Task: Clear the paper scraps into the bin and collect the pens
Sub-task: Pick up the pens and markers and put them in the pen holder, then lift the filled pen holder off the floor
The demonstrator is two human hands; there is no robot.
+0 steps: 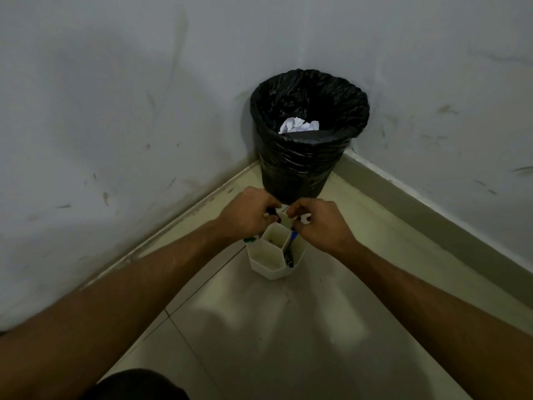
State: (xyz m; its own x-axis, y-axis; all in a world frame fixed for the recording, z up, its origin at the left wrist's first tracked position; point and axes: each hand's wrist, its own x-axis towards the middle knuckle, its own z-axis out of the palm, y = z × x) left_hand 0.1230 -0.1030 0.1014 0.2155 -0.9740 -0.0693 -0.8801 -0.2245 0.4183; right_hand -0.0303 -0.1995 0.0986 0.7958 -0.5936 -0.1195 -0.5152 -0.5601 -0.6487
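1. Firstly, a round bin lined with a crinkled black plastic bag stands in the far corner where the two walls meet. Crumpled white paper scraps lie inside it, against the far side of the liner.
2. On the floor just near of the bin sits a white plastic pen holder made of hexagonal compartments. Its right compartment holds a blue pen, leaning, with dark pen ends beside it lower down.
3. The left hand is clenched around a dark pen with a green end, which pokes out beneath the fist at the holder's left rim.
4. The right hand has its fingers curled just above the top of the blue pen. Whether it actually grips it I cannot tell.
5. Both hands meet almost knuckle to knuckle over the holder, hiding its far compartments and the foot of the bin.
6. Pale glossy floor tiles with thin joints run to a grey skirting board. The scuffed off-white walls carry dark streaks.
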